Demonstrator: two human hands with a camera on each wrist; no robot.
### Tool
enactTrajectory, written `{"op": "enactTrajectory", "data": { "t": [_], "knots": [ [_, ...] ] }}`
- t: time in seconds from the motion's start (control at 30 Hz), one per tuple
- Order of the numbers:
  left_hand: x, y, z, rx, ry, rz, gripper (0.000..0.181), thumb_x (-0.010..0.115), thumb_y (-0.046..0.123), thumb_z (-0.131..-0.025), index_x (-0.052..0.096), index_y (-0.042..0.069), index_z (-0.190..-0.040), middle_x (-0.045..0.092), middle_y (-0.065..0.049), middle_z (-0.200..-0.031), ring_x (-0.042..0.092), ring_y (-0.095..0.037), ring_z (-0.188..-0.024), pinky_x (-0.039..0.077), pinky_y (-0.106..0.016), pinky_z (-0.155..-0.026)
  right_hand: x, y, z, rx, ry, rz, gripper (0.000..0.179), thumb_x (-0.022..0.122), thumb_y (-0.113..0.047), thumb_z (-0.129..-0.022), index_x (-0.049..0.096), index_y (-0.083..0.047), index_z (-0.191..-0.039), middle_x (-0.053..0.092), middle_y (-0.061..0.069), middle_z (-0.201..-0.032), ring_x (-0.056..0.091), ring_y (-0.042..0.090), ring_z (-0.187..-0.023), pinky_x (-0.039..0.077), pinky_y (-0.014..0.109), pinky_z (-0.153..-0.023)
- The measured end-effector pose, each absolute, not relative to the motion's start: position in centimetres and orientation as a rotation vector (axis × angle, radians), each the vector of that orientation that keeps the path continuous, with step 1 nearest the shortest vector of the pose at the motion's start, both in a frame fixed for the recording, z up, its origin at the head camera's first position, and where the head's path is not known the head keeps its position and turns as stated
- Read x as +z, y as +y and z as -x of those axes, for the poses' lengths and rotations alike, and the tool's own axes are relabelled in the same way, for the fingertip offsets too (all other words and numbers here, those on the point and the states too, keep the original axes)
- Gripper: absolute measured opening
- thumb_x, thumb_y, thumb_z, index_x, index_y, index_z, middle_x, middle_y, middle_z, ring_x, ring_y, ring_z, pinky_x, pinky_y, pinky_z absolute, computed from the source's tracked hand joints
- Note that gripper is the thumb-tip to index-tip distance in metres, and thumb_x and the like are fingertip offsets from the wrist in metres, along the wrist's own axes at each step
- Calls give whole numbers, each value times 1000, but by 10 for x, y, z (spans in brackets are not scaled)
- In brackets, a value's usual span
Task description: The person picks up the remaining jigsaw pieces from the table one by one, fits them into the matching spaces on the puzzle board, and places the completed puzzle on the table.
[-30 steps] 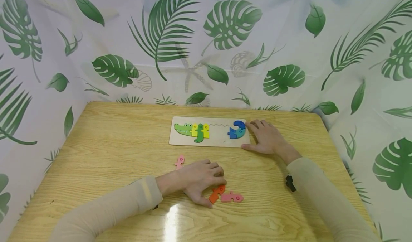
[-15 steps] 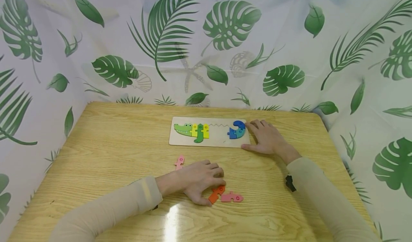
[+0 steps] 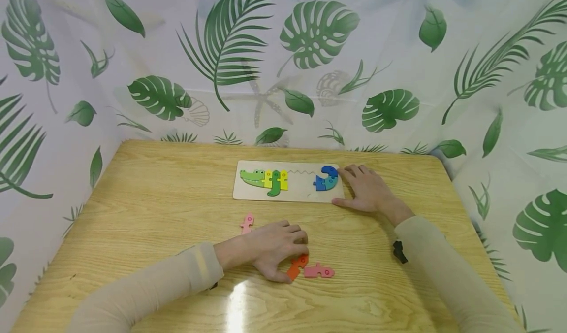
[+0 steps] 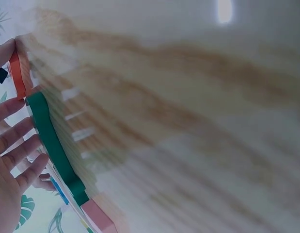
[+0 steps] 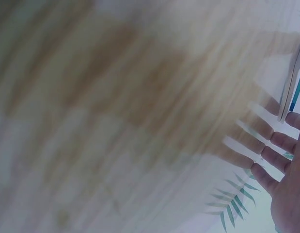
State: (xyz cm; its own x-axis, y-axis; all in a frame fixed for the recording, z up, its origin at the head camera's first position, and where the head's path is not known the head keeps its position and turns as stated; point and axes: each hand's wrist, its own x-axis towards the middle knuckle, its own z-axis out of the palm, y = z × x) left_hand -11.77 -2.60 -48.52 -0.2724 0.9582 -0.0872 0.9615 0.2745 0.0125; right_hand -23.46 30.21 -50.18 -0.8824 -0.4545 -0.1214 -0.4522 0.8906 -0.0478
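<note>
My left hand [image 3: 276, 249] pinches an orange puzzle piece [image 3: 294, 272] between thumb and index finger, low at the table. In the left wrist view, thumb and index finger touch opposite ends of that orange piece [image 4: 17, 75]. Beside the other fingers lies a dark green piece [image 4: 55, 145], mostly hidden under the hand in the head view. My right hand [image 3: 367, 190] rests at the right end of the crocodile puzzle board [image 3: 301, 196], thumb at the near corner and index finger at the far one. The right wrist view has its fingers extended by the board's edge [image 5: 286, 92].
One pink piece [image 3: 319, 271] lies right of the orange one; another pink piece [image 3: 248, 222] lies beyond the left wrist. On the board are a green head [image 3: 251, 176], yellow and green pieces, and a blue tail [image 3: 327, 179]. A leaf-printed cloth [image 3: 266, 52] surrounds the table.
The left thumb and the orange piece have shifted very slightly. The right hand, the board and the pink pieces look unmoved.
</note>
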Motion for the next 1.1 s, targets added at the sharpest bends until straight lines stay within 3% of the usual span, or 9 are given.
{"op": "enactTrajectory", "data": {
  "t": [1.1],
  "knots": [
    [-477, -30, 126, -31, 2465, -1759, 71, 62, 69, -90, 60, 21, -142, 62, 0, -144, 57, -18, -132, 50, -34, -110, -504, 305, 236, -19, 2931, 724, 108, 51, -88, -87, 34, -15, -165, 47, 18, -158, 45, 43, -145, 38, 68, -119]
  ]
}}
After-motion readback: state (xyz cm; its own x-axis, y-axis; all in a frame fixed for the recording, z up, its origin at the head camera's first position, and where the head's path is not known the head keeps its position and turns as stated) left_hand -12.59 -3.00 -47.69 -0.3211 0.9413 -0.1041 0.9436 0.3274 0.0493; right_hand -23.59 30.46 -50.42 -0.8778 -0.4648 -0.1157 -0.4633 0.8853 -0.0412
